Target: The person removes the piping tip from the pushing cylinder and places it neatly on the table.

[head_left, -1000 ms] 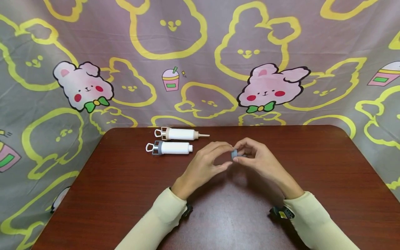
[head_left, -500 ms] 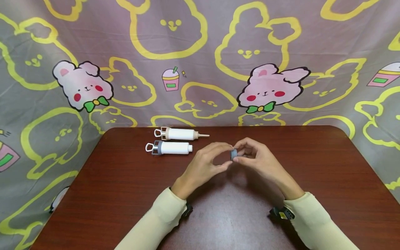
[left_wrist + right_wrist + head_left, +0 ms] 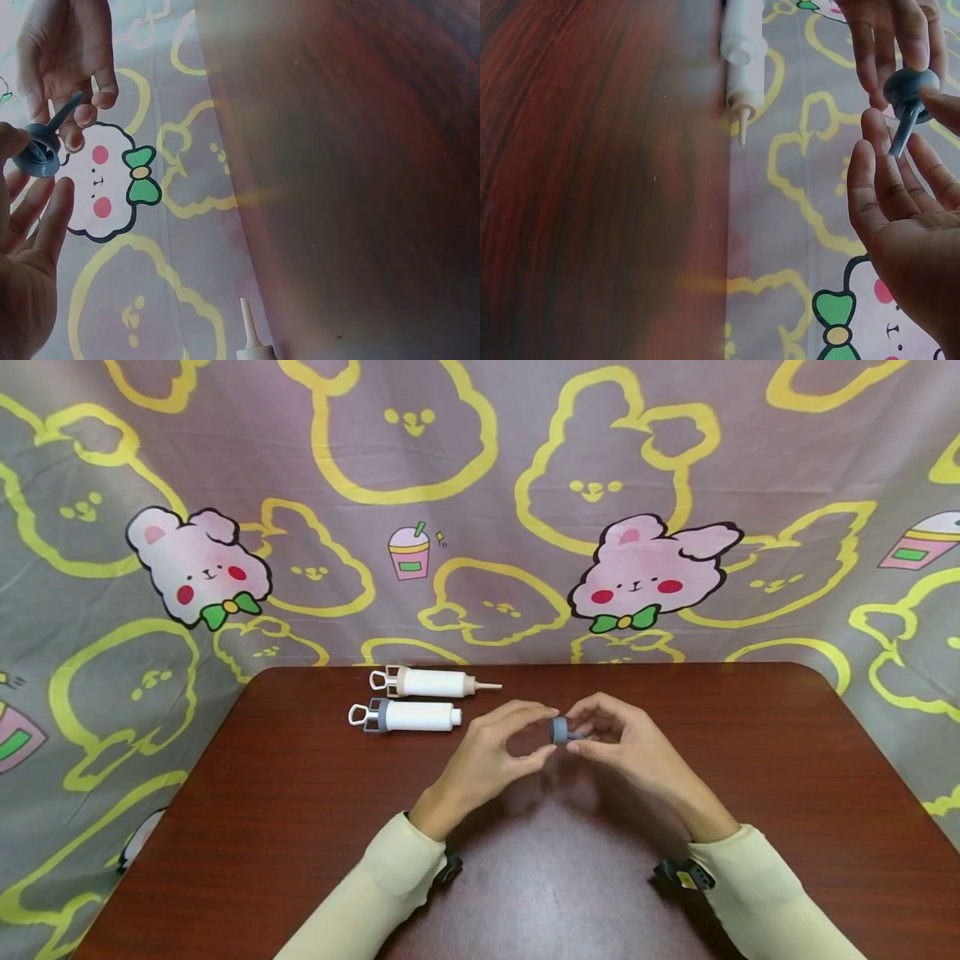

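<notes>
My left hand (image 3: 498, 747) pinches a grey nozzle (image 3: 558, 730), a round ribbed cap with a thin spout, between thumb and fingertips above the table. The left wrist view shows the hollow inside of the nozzle (image 3: 39, 156). My right hand (image 3: 637, 747) is right beside it, its thumb and fingers loosely spread around the spout. In the right wrist view the spout points down over the relaxed fingers of my right hand (image 3: 907, 202), with the thumb overlapping the cap's edge. A white syringe (image 3: 420, 716) with a grey collar and loop handle lies left of my hands, its tip bare.
Behind that syringe lies a second white syringe (image 3: 435, 682) with a tan collar and a tan nozzle fitted. Both rest on the dark brown table (image 3: 285, 827). A patterned curtain (image 3: 495, 460) hangs along the table's back and sides.
My right hand has shifted slightly right, away from the cap. The grey nozzle has moved a little left and turned, so more of its cap shows. The syringes have not moved.
</notes>
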`<state>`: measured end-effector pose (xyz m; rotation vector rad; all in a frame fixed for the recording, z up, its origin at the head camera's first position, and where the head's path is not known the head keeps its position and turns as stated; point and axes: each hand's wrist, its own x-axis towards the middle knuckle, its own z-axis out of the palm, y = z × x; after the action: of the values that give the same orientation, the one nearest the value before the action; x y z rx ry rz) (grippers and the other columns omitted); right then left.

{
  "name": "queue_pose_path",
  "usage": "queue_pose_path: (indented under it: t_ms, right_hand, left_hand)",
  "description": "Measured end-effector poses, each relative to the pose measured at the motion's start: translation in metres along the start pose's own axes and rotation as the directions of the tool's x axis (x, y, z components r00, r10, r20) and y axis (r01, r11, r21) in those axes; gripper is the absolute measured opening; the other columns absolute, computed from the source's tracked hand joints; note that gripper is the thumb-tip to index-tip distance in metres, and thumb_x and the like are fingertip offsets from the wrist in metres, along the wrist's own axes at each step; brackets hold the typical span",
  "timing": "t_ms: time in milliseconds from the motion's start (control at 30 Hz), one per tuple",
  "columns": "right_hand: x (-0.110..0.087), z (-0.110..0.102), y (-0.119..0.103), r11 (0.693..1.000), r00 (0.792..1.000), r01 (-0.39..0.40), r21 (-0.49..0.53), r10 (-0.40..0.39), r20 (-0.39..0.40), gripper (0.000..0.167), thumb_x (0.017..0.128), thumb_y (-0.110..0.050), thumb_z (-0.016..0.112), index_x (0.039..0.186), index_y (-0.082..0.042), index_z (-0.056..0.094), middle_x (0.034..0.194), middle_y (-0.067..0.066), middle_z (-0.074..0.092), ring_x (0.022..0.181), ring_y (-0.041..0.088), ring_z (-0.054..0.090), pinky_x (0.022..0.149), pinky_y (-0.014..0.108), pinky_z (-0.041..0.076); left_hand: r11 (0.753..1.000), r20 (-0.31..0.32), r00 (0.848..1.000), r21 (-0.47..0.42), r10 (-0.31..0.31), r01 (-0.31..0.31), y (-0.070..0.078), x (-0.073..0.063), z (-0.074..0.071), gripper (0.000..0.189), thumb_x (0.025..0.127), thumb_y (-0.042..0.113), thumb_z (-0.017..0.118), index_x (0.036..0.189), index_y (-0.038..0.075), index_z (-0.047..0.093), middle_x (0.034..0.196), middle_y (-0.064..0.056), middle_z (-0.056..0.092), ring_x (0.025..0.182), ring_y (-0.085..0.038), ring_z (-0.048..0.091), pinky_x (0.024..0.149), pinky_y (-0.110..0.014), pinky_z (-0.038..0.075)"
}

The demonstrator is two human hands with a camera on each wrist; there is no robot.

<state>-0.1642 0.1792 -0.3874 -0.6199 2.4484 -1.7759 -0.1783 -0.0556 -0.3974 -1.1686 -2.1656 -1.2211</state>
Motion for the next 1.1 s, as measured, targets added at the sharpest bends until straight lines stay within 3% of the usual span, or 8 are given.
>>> queue_pose_path:
  t_ms: [400,667,900,1100]
  right_hand:
    - [-0.0028,-0.0028,0.0051,0.999,1.000,0.004,-0.045,-0.004,-0.001,0.019,0.094,-0.005,0.077,0.110,-0.007,0.067,0.098,0.011,0.071,0.086,0.016,0.070,0.077,0.026,0.055]
    - [-0.0028,-0.0018,0.0063,0.999,1.000,0.015,-0.039,-0.014,0.011,0.016,0.093,-0.001,0.077,0.106,-0.005,0.068,0.093,0.014,0.071,0.083,0.025,0.070,0.074,0.026,0.054]
    - [-0.0028,-0.0009,0.0071,0.999,0.999,0.029,-0.030,-0.029,0.022,0.011,0.094,0.001,0.072,0.103,-0.001,0.067,0.086,0.016,0.072,0.079,0.015,0.070,0.075,0.026,0.055]
    - [-0.0033,-0.0021,0.0061,0.999,1.000,0.028,-0.032,-0.027,0.010,0.009,0.096,0.002,0.068,0.102,-0.005,0.068,0.082,0.013,0.072,0.076,0.013,0.069,0.076,0.028,0.056]
  left_hand:
    - [0.988,0.003,0.997,-0.137,-0.076,0.076,0.0041,-0.0009,-0.0020,0.039,0.087,-0.005,0.079,0.125,-0.005,0.070,0.116,-0.016,0.072,0.102,-0.026,0.075,0.088,-0.036,0.063]
    - [0.973,0.003,0.994,-0.205,-0.112,0.111,0.0064,-0.0010,-0.0027,0.040,0.087,-0.008,0.077,0.126,-0.005,0.069,0.116,-0.017,0.070,0.100,-0.027,0.076,0.090,-0.025,0.060]
    - [0.964,0.001,0.994,-0.243,-0.112,0.109,0.0066,-0.0003,-0.0019,0.040,0.088,-0.010,0.076,0.127,-0.007,0.068,0.118,-0.019,0.069,0.101,-0.030,0.077,0.090,-0.026,0.060]
    - [0.968,0.016,0.994,-0.228,-0.107,0.108,0.0066,-0.0002,-0.0025,0.040,0.088,-0.009,0.076,0.128,-0.006,0.068,0.119,-0.018,0.068,0.102,-0.029,0.076,0.091,-0.025,0.060]
